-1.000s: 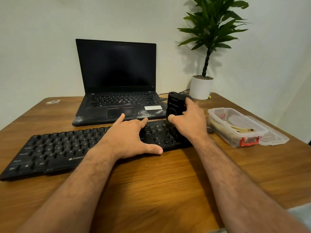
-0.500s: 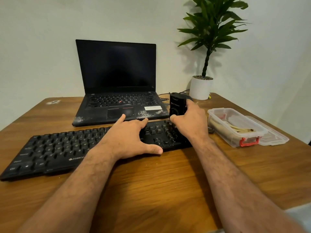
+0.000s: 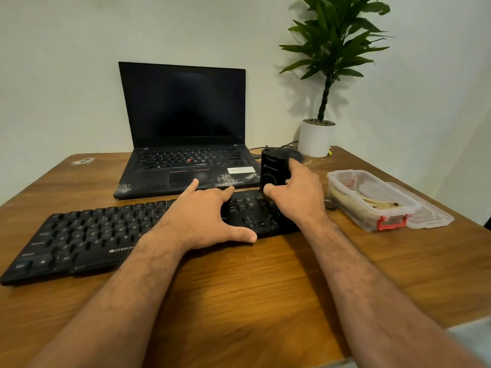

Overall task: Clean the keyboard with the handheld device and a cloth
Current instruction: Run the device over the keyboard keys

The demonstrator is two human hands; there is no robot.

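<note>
Keyboard (image 3: 87, 243): long black plastic slab, matte keycaps, lies flat on wooden table (image 3: 239, 301), angled, near edge. Likely light, stiff; slides easily, so needs bracing.

Left hand (image 3: 204, 216): fingers spread flat, pressing mid-keyboard, nothing grasped.

Laptop (image 3: 186, 144) behind, lid up, palm rest scuffed white.

Handheld device (image 3: 273, 168): squat black block, smooth casing, upright over keyboard's right end. Probably light, rigid; best taken round sides.

Right hand (image 3: 297, 195): fingers and thumb wrapped round device.

Far right: clear plastic box (image 3: 372, 200), red latch; potted plant (image 3: 318, 136). Cloth not identifiable.
</note>
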